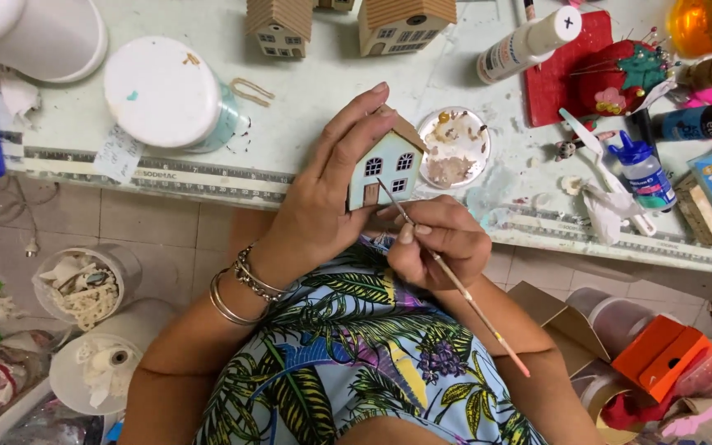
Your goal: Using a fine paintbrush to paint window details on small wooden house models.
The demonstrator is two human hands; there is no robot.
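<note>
Holding a pale-blue miniature house (pixel 387 169) with brown roof at the table edge (pixel 208 185), the left hand (pixel 323 198) clasps it; the right hand (pixel 438 239), at five o'clock, pinches a thin paintbrush (pixel 455 284) touching its front.

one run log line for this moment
left hand: holds miniature house | right hand: fine paintbrush, tip on house front | near: paint dish

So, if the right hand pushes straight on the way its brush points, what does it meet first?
The right hand aims its thin brush up-left, so it would first meet the front wall of the small house held in the left hand. The tip seems already there.
</note>
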